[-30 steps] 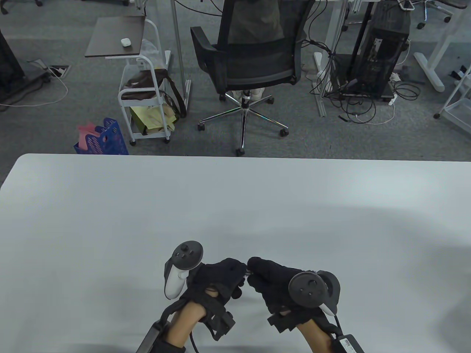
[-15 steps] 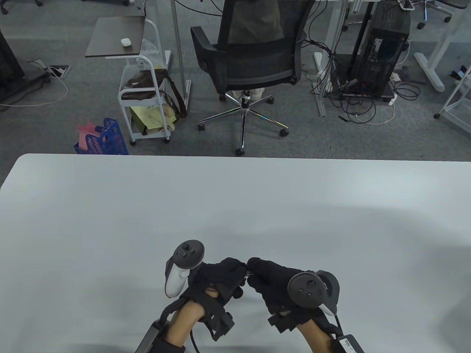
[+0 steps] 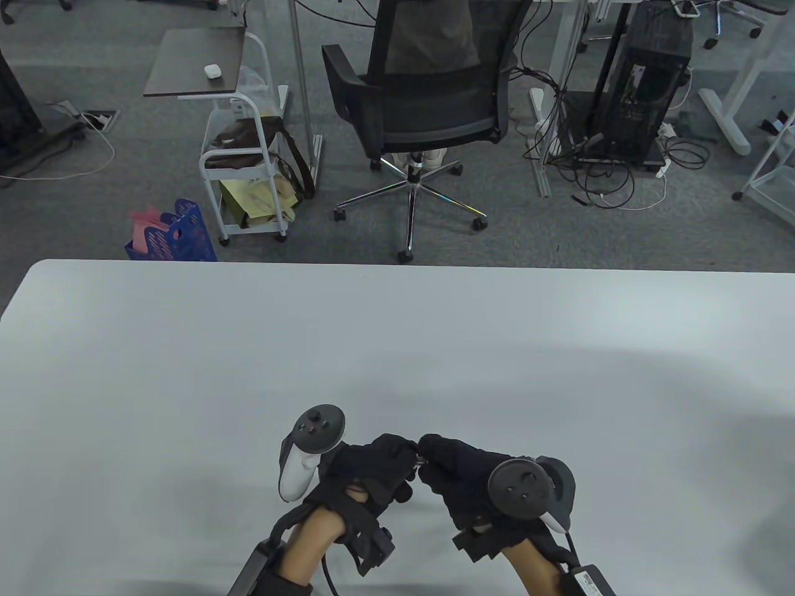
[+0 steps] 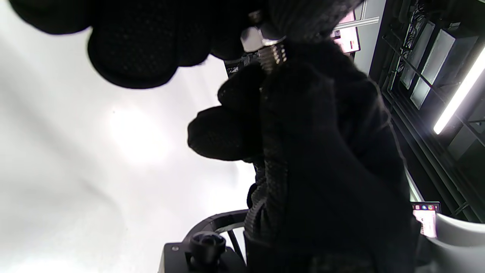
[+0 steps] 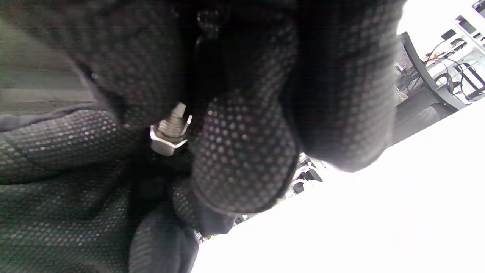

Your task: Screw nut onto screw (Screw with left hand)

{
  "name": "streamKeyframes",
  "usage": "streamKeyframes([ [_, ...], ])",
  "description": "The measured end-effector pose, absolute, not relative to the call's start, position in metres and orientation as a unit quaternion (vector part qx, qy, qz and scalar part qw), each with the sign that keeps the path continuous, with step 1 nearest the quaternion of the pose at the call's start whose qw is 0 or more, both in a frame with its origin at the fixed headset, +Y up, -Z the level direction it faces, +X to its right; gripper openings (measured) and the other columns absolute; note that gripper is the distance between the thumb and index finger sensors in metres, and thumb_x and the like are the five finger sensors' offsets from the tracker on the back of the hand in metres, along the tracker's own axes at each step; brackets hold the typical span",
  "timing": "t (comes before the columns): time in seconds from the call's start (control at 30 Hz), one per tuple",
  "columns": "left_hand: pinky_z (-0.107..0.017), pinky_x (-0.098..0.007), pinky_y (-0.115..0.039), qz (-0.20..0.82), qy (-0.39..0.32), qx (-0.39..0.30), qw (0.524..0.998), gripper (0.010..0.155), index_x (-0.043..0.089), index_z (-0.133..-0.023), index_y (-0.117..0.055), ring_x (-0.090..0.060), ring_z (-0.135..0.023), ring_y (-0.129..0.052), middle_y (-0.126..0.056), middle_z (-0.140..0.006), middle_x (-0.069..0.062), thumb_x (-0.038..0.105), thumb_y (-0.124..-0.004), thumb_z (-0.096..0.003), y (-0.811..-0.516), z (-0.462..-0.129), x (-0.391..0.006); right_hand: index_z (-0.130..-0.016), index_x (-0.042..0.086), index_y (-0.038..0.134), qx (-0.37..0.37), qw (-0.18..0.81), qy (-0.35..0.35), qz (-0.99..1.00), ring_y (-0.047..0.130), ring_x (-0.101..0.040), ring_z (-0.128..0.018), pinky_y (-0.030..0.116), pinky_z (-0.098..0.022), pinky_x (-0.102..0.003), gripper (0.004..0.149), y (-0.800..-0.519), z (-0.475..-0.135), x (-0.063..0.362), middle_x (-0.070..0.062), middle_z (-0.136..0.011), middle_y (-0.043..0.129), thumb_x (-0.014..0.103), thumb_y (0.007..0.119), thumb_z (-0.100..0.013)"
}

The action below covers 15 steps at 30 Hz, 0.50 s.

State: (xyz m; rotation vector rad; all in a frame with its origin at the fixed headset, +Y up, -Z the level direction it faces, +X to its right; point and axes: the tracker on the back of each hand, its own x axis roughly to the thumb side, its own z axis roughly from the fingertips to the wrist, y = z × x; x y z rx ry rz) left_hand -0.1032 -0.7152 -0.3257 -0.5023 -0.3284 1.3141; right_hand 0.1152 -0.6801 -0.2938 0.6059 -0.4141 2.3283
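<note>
The nut (image 5: 166,141) is already on the screw (image 4: 273,57): the right wrist view shows it seated on the threads with a short threaded tip poking out past it, and the left wrist view shows several bare turns of thread on the other side of it. By my reading, the threads have caught and a few turns are done, but more travel is left before the nut sits home; how much cannot be told, since gloves hide the rest of the shaft and the head.

Both parts are held in the air just above the near edge of the bench (image 3: 397,347), between the 2 hands. The left hand (image 3: 366,472) has its fingers (image 4: 140,53) pressed around the nut, pinching it to turn. The right hand (image 3: 463,475) has its fingers (image 5: 242,159) curled tightly around the screw, holding it steady. The fingertips of the 2 hands touch where the parts meet.

Nothing else shows on the bench near the hands. Beyond its far edge stand an office chair (image 3: 428,105), a small white cart (image 3: 245,180) with bags, a blue crate (image 3: 180,236) and a tangle of cables (image 3: 596,167), all well apart from the work. The only real hindrance I see is the thick glove fabric crowding so small a nut, which could make each regrip slip.
</note>
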Motion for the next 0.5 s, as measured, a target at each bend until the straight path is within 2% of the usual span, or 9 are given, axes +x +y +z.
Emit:
streamKeyframes([
  [0.07,-0.042,-0.061,-0.07,0.602,-0.14,-0.215,0.756,0.065,0.001,-0.094,-0.07,-0.047,-0.05,-0.09,-0.079,-0.08,-0.033,0.043,-0.068,-0.0443,-0.7154,-0.3257,-0.1044,-0.074,0.017,0.089,0.234,0.345,-0.159,0.895,0.119,-0.012,-0.027,0.104,-0.029,-0.036,0.047,-0.6799,-0.2935,0.1151,-0.005,-0.059,0.106,0.036,0.093,-0.032],
  [0.13,-0.04,-0.062,-0.071,0.601,-0.138,-0.215,0.757,0.063,-0.001,-0.088,-0.078,-0.049,-0.047,-0.091,-0.083,-0.078,-0.034,0.042,-0.069,-0.0439,-0.7154,-0.3258,-0.1049,-0.074,0.017,0.089,0.233,0.347,-0.162,0.894,0.119,-0.011,-0.027,0.104,-0.029,-0.036,0.047,-0.6797,-0.2933,0.115,-0.005,-0.059,0.106,0.036,0.093,-0.032],
  [0.23,-0.039,-0.062,-0.071,0.599,-0.144,-0.216,0.758,0.057,0.0,-0.085,-0.08,-0.048,-0.046,-0.092,-0.084,-0.076,-0.033,0.039,-0.071,-0.044,-0.7137,-0.3264,-0.1037,-0.074,0.017,0.089,0.233,0.346,-0.165,0.894,0.119,-0.011,-0.027,0.104,-0.029,-0.036,0.047,-0.6798,-0.2935,0.1155,-0.005,-0.059,0.106,0.036,0.093,-0.032],
  [0.37,-0.042,-0.059,-0.07,0.599,-0.162,-0.233,0.749,0.057,0.002,-0.091,-0.069,-0.045,-0.051,-0.089,-0.077,-0.082,-0.03,0.036,-0.07,-0.0448,-0.713,-0.3263,-0.1016,-0.074,0.017,0.089,0.232,0.347,-0.165,0.894,0.119,-0.011,-0.027,0.104,-0.029,-0.036,0.047,-0.6795,-0.2935,0.1158,-0.005,-0.059,0.106,0.036,0.093,-0.032],
  [0.43,-0.043,-0.059,-0.07,0.604,-0.154,-0.228,0.748,0.064,0.003,-0.097,-0.063,-0.045,-0.052,-0.089,-0.075,-0.084,-0.031,0.04,-0.068,-0.0451,-0.7147,-0.3258,-0.1031,-0.074,0.016,0.089,0.232,0.348,-0.164,0.893,0.119,-0.011,-0.027,0.104,-0.029,-0.036,0.047,-0.6796,-0.2939,0.1165,-0.005,-0.059,0.106,0.036,0.093,-0.032],
  [0.5,-0.042,-0.061,-0.07,0.6,-0.142,-0.216,0.757,0.067,0.001,-0.096,-0.069,-0.047,-0.05,-0.09,-0.078,-0.082,-0.033,0.043,-0.068,-0.0443,-0.7153,-0.3259,-0.1046,-0.074,0.017,0.089,0.231,0.352,-0.164,0.892,0.119,-0.011,-0.027,0.104,-0.029,-0.036,0.047,-0.6798,-0.2938,0.1165,-0.005,-0.059,0.106,0.036,0.093,-0.032],
])
